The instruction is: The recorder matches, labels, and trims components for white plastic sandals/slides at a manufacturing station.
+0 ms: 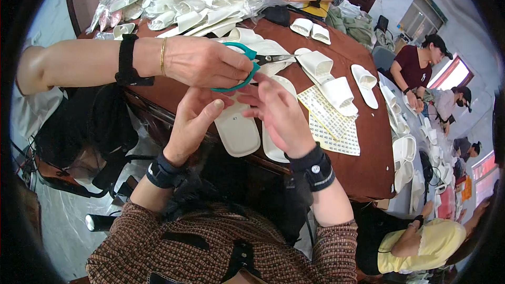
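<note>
left hand (192,118): raised above the table edge, palm up and open, fingers loosely spread, holding nothing; fingertips just under the scissors.
right hand (279,113): raised beside the left, fingers partly curled, tips close to the scissor handles; whether it pinches anything small, cannot tell.
co-worker's hand (202,63): comes in from the left on a bare forearm with a black wrist strap and thin gold bracelet; closed around the scissors' handle.
scissors (247,60): teal handles, dark blades pointing right, held just above both of the person's hands.
white slipper soles (236,131): two flat soles lie on the table right under the hands, near the front edge.
sticker sheets (329,121): pale sheets of small labels, just right of the right hand, on the cloth.
white slippers (331,81): several finished ones scattered beyond the sheets.
table (368,163): covered in dark red-brown cloth.
bagged slippers (173,0): pile in clear plastic at the far left end.
other people: seated at the far side and right, at another table.
</note>
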Tool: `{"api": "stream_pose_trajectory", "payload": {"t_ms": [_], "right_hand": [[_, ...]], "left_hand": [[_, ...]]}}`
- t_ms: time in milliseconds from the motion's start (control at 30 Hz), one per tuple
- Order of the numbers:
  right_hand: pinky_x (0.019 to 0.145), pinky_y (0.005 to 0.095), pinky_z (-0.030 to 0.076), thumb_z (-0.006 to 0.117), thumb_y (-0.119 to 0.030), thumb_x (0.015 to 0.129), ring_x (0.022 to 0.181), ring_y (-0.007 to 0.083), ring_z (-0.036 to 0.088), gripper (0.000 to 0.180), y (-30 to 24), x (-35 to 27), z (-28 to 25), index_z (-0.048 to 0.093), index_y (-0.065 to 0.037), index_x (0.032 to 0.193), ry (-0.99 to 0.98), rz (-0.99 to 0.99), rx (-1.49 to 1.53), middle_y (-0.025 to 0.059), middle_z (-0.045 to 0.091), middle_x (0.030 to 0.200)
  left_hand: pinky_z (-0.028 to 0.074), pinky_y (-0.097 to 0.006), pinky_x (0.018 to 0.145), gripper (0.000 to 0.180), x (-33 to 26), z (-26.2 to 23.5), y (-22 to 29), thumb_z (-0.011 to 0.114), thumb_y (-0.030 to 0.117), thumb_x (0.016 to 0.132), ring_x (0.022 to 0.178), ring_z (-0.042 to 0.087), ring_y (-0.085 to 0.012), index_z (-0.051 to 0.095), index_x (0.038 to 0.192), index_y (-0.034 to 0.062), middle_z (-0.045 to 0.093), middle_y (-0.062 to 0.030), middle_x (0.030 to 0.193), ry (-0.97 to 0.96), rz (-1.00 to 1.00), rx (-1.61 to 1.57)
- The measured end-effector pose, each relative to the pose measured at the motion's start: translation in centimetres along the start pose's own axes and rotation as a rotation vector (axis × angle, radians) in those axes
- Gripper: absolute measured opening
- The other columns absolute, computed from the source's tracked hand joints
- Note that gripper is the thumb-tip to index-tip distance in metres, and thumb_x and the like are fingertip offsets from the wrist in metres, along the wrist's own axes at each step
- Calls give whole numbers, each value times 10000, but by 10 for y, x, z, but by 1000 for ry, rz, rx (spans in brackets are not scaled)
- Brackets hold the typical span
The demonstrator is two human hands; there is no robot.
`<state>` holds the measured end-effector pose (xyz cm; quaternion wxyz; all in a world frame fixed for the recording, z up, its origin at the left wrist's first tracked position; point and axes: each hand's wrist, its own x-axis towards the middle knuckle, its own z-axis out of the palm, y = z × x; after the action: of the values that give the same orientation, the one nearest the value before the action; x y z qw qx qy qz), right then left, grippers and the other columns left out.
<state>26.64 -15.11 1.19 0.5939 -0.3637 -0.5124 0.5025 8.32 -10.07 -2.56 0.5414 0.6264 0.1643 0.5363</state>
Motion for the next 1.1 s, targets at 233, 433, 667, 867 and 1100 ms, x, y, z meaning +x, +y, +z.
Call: {"api": "stream_pose_trajectory", "payload": {"t_ms": [233,433,667,867,1100], "right_hand": [[794,416,530,423,-311,1035,961,247,637,348,-1,30,4,540,-25,1197,-64,40,353,103,621,1107],[771,385,525,487,-241,1009,918,218,622,278,-9,14,15,554,-13,1154,203,-24,237,93,619,1035],[816,393,502,482,-250,1007,998,212,623,299,-26,-11,-82,563,-20,1180,387,-141,212,99,649,1109],[591,279,501,549,-174,974,724,154,633,167,-32,-107,-195,582,-11,950,781,-162,-183,93,659,872],[505,267,458,594,-233,937,625,142,610,228,-67,-221,-318,579,-26,1031,1097,28,-580,59,650,859]], "left_hand": [[482,-300,884,319,5,13,3,535,116,985,994,605,-151,505,1256,-50,631,-104,1118,34,66,-106],[470,-255,822,398,-2,9,9,552,101,972,925,593,-119,464,1330,-47,645,-87,1054,-37,57,111],[495,-262,800,494,-9,-7,-4,567,-15,903,932,589,-123,441,1381,-14,636,-86,1010,-47,172,553],[462,-283,904,446,2,-37,-27,528,-55,913,986,576,-143,479,1352,1,610,-69,1071,41,129,621],[478,-287,887,395,18,-48,-62,551,9,934,989,584,-147,514,1327,12,622,-80,1098,67,28,650]]}}
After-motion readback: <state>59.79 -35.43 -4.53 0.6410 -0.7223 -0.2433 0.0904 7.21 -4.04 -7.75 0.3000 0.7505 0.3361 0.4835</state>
